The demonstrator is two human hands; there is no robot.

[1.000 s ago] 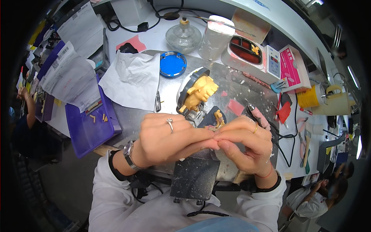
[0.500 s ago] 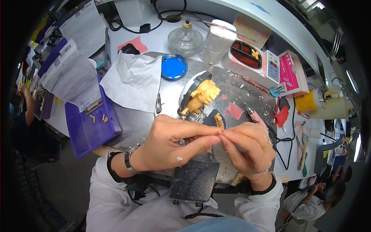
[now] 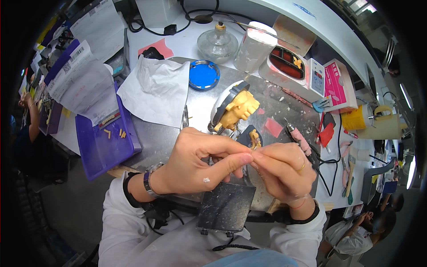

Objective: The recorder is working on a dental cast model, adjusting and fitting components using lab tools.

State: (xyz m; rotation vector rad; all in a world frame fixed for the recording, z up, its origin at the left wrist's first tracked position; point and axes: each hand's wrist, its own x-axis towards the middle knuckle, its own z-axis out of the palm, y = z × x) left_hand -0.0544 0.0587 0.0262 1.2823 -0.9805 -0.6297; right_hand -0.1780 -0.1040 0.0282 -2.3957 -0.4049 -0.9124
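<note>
My left hand [image 3: 195,162] and my right hand [image 3: 284,169] meet at their fingertips above the near part of the bench. Both are pinched closed, thumbs against index fingers; whatever sits between the tips is too small and covered to name. Just beyond them stands a yellow dental model [image 3: 240,109] mounted on an articulator. Below it, a smaller yellow dental cast [image 3: 255,139] on a dark base shows partly behind my fingers. A pink wax piece [image 3: 273,127] lies to the right, near a pink-handled handpiece [image 3: 300,140].
A purple tray [image 3: 95,158] with several small yellow pieces is at left, beside white paper [image 3: 155,91]. Behind stand a blue round lid [image 3: 204,75], a glass spirit lamp [image 3: 217,43] and a wax heater [image 3: 289,73]. A black plate [image 3: 227,207] juts out near me.
The view has shifted slightly, so the bench things sit a little further right. My hands remain pinched together; the pinkish speck seen at their tips earlier is now hidden.
</note>
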